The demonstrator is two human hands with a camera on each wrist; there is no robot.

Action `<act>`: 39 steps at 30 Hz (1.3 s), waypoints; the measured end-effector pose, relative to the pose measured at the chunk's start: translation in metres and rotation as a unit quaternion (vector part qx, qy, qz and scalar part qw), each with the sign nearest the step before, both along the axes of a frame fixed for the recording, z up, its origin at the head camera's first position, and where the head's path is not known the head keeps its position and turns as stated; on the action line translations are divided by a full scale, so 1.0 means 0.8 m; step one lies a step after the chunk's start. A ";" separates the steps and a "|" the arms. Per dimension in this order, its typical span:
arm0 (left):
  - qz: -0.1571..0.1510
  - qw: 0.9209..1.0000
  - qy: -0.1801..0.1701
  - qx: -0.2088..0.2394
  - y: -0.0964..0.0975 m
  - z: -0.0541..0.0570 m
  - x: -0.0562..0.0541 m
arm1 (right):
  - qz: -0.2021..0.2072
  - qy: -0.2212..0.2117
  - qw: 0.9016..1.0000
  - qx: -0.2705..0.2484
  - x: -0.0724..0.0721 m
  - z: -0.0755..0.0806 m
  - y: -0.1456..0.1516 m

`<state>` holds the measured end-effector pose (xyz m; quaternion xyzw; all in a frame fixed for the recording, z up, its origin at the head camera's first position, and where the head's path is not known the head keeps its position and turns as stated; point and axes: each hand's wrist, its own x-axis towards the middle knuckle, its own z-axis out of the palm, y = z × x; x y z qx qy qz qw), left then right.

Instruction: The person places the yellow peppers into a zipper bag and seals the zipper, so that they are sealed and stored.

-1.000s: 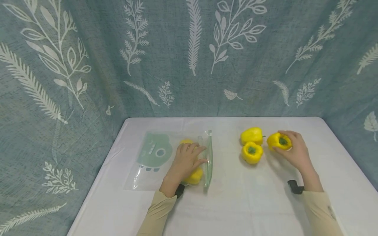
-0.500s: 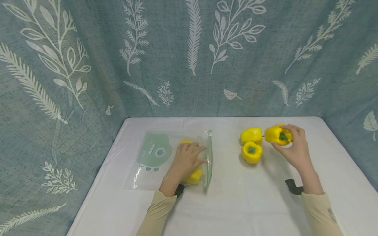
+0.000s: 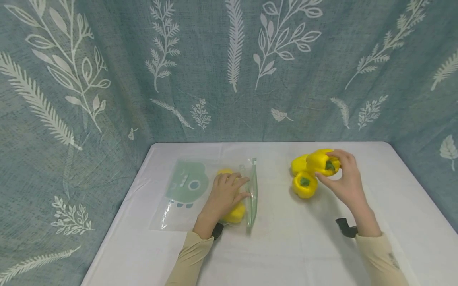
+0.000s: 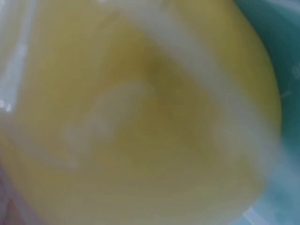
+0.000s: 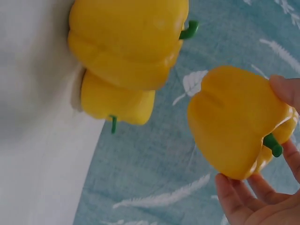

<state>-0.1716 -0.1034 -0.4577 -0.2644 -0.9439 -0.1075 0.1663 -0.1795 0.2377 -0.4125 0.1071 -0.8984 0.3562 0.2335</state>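
Observation:
My right hand (image 3: 344,178) holds a yellow bell pepper (image 3: 318,161) by its stem end, thumb on one side and fingers on the other. In the right wrist view this held pepper (image 5: 234,122) is off the table. Two more yellow bell peppers, the far one (image 3: 297,165) and the near one (image 3: 305,186), stand close together on the table, the far one partly hidden by the held one. My left hand (image 3: 225,194) rests with loosely spread fingers on a clear zip bag (image 3: 164,216). Inside the bag, under that hand, is yellow bell pepper (image 3: 234,214); the left wrist view shows yellow through plastic (image 4: 140,140).
The bag carries a green cartoon print (image 3: 187,180), and its green zip edge (image 3: 254,194) faces right towards the loose peppers. A white cloth covers the table (image 3: 279,246). A blue-green leaf-patterned curtain (image 3: 214,71) hangs behind and at the sides.
My right hand has lifted its bell pepper and carried it left, over the far loose pepper. The left hand and the bag have stayed in place.

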 end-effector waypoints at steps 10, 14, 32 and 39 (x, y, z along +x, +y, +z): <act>0.007 1.000 -0.009 -0.010 0.001 0.003 0.002 | 0.044 0.010 0.999 -0.010 -0.001 -0.004 -0.021; 0.008 1.000 -0.006 -0.012 0.001 0.002 0.002 | 0.064 0.010 0.998 -0.019 -0.001 -0.006 -0.029; 0.010 1.000 -0.007 -0.012 0.001 0.000 0.000 | 0.118 -0.017 0.992 -0.048 0.000 -0.017 -0.069; 0.011 1.000 -0.006 -0.012 0.001 0.000 -0.001 | 0.133 -0.005 0.990 -0.040 -0.001 -0.027 -0.083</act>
